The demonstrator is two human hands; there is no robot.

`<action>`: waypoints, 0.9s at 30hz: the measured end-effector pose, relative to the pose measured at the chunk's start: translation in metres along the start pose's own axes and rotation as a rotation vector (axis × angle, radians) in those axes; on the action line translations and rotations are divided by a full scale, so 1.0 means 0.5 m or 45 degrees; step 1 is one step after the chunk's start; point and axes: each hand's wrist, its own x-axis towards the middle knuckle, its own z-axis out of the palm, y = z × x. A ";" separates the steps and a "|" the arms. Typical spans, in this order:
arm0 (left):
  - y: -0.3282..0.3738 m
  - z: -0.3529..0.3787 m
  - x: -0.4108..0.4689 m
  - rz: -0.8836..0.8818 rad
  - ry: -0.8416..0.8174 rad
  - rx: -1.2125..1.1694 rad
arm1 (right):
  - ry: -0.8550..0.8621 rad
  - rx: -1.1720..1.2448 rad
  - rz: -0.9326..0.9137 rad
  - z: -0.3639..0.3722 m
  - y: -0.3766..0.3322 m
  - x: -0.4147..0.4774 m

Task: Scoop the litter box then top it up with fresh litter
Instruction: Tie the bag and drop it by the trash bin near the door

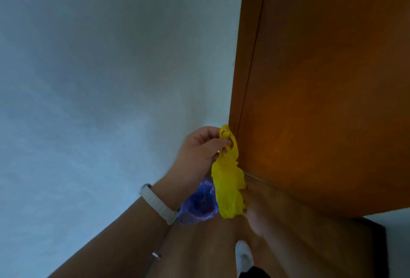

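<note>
Head view: left hand (200,145) pinches the flimsy yellow plastic bag (226,180) by its handles, seemingly the surest hold; right hand (258,216) too blurred to tell.

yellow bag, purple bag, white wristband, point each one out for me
yellow bag (227,184), head view, on its crumpled middle
purple bag (198,206), head view, inside its open mouth
white wristband (158,203), head view, on the strap's middle

The brown wooden floor (199,253) bears a small metal door stop (156,255) left and a white shoe (244,255) near.
</note>
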 end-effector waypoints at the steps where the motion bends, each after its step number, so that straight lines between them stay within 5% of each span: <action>1: -0.004 0.005 0.024 -0.013 0.032 -0.027 | -0.001 -0.031 0.028 -0.011 -0.011 0.029; 17: -0.309 -0.093 0.235 -0.304 0.328 -0.218 | 0.016 -0.329 0.211 -0.051 0.104 0.367; 27: -0.684 -0.242 0.343 -0.465 0.302 -0.192 | 0.062 -0.343 0.334 -0.016 0.384 0.625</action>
